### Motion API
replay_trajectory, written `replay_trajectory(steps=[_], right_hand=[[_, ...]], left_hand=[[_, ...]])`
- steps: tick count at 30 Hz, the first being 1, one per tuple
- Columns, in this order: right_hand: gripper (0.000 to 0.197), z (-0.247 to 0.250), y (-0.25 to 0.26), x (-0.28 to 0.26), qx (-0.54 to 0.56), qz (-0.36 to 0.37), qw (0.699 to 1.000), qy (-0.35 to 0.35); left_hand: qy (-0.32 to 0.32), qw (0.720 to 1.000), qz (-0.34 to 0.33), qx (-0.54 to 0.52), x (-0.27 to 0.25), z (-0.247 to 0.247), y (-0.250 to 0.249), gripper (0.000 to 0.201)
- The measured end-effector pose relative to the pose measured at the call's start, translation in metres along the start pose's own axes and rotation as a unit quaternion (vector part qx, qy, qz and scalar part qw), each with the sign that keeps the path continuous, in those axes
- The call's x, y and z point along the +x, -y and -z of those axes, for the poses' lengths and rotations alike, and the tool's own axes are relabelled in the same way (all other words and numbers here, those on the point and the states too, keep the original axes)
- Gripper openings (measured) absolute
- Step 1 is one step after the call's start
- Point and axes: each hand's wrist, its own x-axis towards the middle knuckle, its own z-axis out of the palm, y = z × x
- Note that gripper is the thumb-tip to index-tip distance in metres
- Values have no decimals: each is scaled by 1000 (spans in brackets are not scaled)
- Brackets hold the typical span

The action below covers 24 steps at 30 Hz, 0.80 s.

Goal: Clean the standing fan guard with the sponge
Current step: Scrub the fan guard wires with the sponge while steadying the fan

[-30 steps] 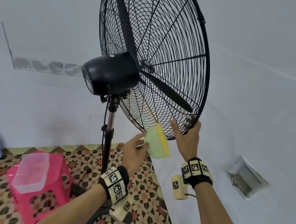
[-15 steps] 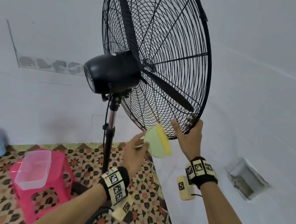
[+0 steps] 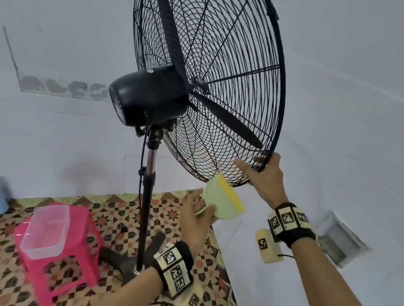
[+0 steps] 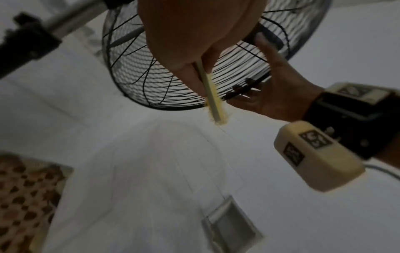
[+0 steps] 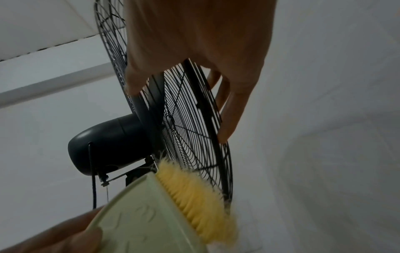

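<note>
head: left hand (image 3: 196,215) pinches pale-green hand brush (image 3: 217,202) just under fan grille (image 3: 234,54); right hand (image 3: 268,178) grips grille's lower rim | left wrist: brush edge-on between thumb and fingers | right wrist: fingers (image 5: 231,116) curled over rim, yellow bristles (image 5: 194,193) touching grille's bottom
</note>
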Motion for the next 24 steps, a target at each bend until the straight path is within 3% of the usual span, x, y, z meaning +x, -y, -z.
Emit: replay_trajectory(steps=[2, 5, 8, 12, 18, 24], right_hand=[[87, 7, -1, 6, -8, 2, 1000, 14], [63, 8, -1, 4, -25, 22, 999, 22], [58, 7, 1, -3, -27, 28, 999, 24], [60, 8, 7, -5, -18, 19, 999, 27], [55, 7, 11, -8, -1, 9, 1000, 16], [63, 3, 7, -13, -45, 44, 998, -2]], left_hand=[[22, 998, 55, -33, 4, -10, 0, 48], [85, 987, 135, 2, 14, -29, -6, 23], [96, 972, 215, -20, 19, -43, -9, 20], [91, 972, 204, -75, 19, -44, -17, 19], [31, 991, 83, -101, 8, -6, -22, 35], [53, 986, 150, -52, 3, -28, -24, 28]])
